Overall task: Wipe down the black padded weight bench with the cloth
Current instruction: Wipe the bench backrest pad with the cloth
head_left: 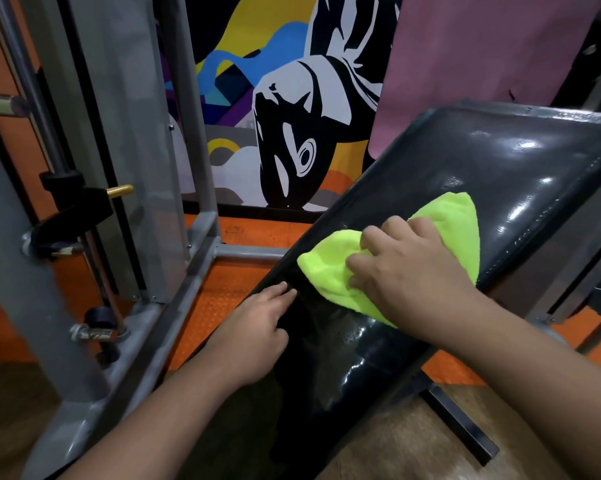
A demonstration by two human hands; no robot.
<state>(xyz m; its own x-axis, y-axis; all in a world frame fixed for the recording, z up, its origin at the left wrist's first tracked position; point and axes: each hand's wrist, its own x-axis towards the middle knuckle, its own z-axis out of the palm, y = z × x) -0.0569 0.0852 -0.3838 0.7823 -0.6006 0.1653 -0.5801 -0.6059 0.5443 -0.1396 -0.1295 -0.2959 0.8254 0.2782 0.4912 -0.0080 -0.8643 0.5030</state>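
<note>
The black padded bench [500, 174] runs from the lower middle up to the right, its inclined back pad glossy and wet-looking. A bright green cloth [326, 268] lies bunched on the pad near the join of seat and back. My right hand [403, 268] lies on top of the cloth with fingers curled into it, pressing it to the pad. My left hand [257, 327] rests on the bench's left edge, fingers fairly straight along the pad, holding nothing.
A grey steel rack frame [202, 265] with uprights, a bar holder and a brass pin [119, 190] stands close on the left. Orange rubber flooring [223, 289] lies under it. A painted mural [292, 116] and a pink mat [482, 46] are behind. The bench's black foot [461, 424] juts out lower right.
</note>
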